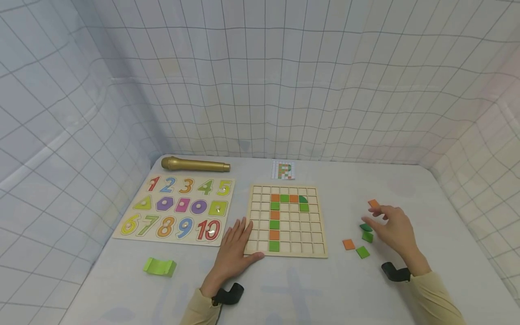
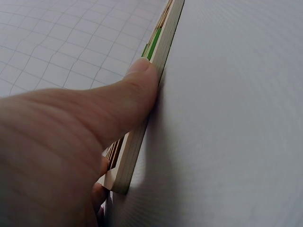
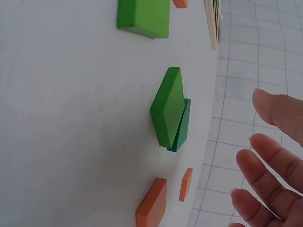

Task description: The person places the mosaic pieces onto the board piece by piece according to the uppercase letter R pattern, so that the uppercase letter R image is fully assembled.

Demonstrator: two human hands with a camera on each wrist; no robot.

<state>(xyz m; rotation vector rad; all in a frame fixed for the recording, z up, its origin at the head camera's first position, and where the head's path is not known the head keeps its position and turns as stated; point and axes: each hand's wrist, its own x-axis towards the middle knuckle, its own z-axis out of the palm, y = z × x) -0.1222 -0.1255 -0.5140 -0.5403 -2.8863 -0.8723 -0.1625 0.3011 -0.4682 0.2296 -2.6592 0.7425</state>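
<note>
A wooden grid board (image 1: 296,245) bears several orange and green tiles in a column and a short row, with a dark green curved piece at the row's right end. My left hand (image 1: 234,253) rests at its lower left corner, fingers straight along the left edge and thumb (image 2: 137,80) against the front edge. My right hand (image 1: 395,228) hovers over loose tiles, fingers apart, holding nothing. Near its fingertips lies an orange tile (image 1: 373,203). Below are a dark green piece (image 1: 366,227), a green tile (image 3: 168,109), another green tile (image 1: 363,252) and an orange tile (image 1: 348,244).
A number and shape puzzle board (image 1: 162,239) lies left, with a gold toy microphone (image 1: 195,164) behind it. A small pattern card (image 1: 283,170) lies behind the grid board. A light green block (image 1: 160,266) sits at the front left. Gridded cloth walls (image 1: 284,90) surround the table.
</note>
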